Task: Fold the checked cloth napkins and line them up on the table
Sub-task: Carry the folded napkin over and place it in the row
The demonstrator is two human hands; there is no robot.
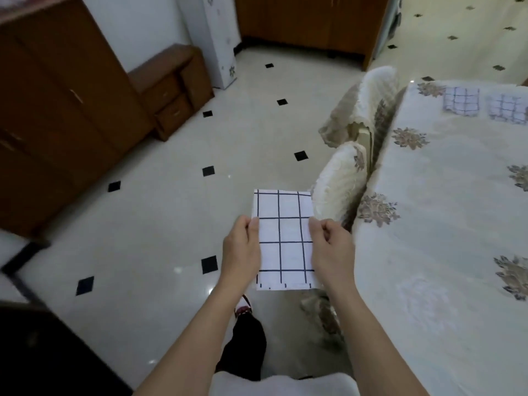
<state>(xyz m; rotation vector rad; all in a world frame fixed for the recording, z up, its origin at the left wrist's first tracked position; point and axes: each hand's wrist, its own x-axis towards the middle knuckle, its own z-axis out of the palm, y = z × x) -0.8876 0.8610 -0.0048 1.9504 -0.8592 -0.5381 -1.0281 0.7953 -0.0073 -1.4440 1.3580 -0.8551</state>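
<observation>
A white napkin with dark blue checks (pixel 284 238) is held in the air over the floor, folded into a tall rectangle. My left hand (pixel 241 250) pinches its left edge and my right hand (pixel 331 250) pinches its right edge. Two more folded checked napkins (pixel 461 102) (pixel 508 108) lie side by side at the far end of the table (pixel 445 224), which is covered with a cream floral cloth and stands to my right.
Two chairs with cream covers (pixel 340 184) (pixel 363 107) stand along the table's left side. A tiled floor (pixel 160 224) with black diamond insets lies ahead. Brown wooden cabinets (pixel 57 110) and a low drawer unit (pixel 174 87) line the left wall.
</observation>
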